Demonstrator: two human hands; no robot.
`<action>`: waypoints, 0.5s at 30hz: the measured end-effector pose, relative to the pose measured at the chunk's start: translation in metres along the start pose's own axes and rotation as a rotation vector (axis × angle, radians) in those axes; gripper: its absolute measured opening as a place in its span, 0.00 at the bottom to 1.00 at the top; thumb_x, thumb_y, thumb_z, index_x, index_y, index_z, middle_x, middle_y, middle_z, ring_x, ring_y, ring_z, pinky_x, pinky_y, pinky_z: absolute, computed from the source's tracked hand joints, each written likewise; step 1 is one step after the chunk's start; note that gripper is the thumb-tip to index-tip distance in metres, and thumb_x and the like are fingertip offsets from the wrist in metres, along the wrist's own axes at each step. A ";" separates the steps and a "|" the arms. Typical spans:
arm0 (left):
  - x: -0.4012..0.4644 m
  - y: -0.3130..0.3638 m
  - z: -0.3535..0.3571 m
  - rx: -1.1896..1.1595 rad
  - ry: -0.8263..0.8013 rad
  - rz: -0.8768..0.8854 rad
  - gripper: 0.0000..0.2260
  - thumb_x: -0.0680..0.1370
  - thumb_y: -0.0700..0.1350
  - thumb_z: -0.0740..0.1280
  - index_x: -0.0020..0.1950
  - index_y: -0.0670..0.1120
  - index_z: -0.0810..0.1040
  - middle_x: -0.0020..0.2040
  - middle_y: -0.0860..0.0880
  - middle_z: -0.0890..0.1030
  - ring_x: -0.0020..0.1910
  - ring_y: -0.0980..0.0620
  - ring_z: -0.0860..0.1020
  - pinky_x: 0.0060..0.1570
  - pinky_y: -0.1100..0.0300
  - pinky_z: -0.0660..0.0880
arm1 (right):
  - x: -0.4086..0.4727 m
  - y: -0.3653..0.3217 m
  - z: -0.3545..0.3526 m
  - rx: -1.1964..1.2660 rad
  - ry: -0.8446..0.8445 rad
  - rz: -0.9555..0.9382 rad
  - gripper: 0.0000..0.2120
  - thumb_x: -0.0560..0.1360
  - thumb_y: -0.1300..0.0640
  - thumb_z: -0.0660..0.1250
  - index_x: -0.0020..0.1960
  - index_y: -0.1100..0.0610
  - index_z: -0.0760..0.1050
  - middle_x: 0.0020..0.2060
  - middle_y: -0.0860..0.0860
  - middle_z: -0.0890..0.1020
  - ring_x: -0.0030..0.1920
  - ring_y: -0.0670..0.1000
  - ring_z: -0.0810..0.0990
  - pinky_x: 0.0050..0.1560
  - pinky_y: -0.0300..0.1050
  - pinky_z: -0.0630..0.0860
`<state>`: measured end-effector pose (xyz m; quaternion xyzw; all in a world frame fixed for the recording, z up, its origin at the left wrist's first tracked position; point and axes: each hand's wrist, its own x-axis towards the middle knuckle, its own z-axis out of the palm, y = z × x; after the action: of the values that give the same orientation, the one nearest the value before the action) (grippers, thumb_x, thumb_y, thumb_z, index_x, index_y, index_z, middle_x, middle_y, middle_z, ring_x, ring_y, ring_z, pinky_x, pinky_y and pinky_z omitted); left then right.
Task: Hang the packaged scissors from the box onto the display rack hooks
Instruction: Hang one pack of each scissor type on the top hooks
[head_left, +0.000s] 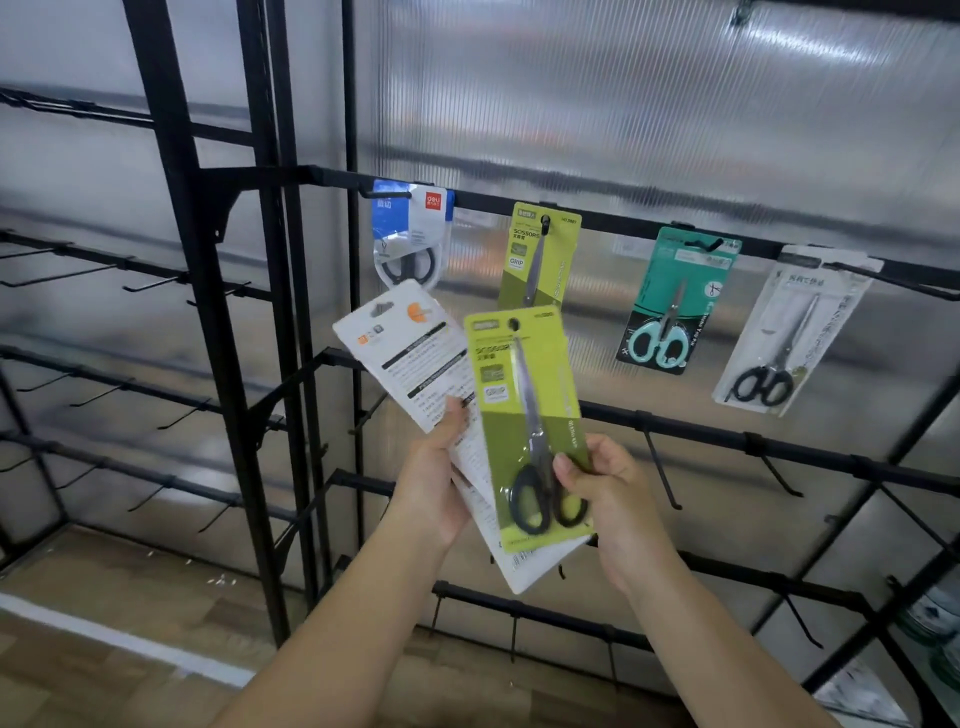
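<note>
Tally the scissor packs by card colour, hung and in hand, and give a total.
Green: 2, one hung, one in the right hand
White: 2, one hung, one in the left hand
Teal: 1, hung
Blue and white: 1, hung
Total: 6

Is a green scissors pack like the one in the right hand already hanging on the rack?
Yes, a matching green pack hangs on the top rail's second hook.
</note>
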<state>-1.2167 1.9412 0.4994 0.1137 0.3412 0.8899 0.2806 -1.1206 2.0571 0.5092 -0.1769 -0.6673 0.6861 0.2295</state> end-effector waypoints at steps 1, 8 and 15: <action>0.000 0.003 -0.002 0.009 0.020 0.009 0.16 0.75 0.52 0.61 0.57 0.45 0.78 0.53 0.44 0.83 0.49 0.46 0.83 0.43 0.51 0.81 | 0.002 -0.002 -0.002 0.004 0.027 -0.031 0.07 0.74 0.66 0.66 0.46 0.55 0.76 0.40 0.48 0.85 0.45 0.51 0.82 0.46 0.45 0.75; 0.001 0.026 -0.016 0.115 0.137 0.066 0.25 0.71 0.54 0.65 0.66 0.45 0.73 0.58 0.45 0.82 0.55 0.44 0.81 0.45 0.48 0.77 | 0.013 -0.037 -0.002 0.007 0.085 -0.398 0.11 0.73 0.67 0.67 0.47 0.52 0.74 0.37 0.45 0.84 0.38 0.42 0.81 0.40 0.35 0.74; -0.006 0.030 -0.017 0.132 0.125 0.103 0.26 0.71 0.49 0.65 0.67 0.41 0.72 0.59 0.41 0.80 0.57 0.41 0.79 0.51 0.45 0.77 | 0.020 -0.055 0.016 -0.072 0.003 -0.525 0.29 0.76 0.69 0.62 0.68 0.43 0.63 0.66 0.43 0.72 0.61 0.34 0.72 0.58 0.28 0.70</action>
<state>-1.2315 1.9101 0.5067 0.0935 0.4098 0.8840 0.2047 -1.1417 2.0552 0.5665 -0.0068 -0.7138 0.5788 0.3942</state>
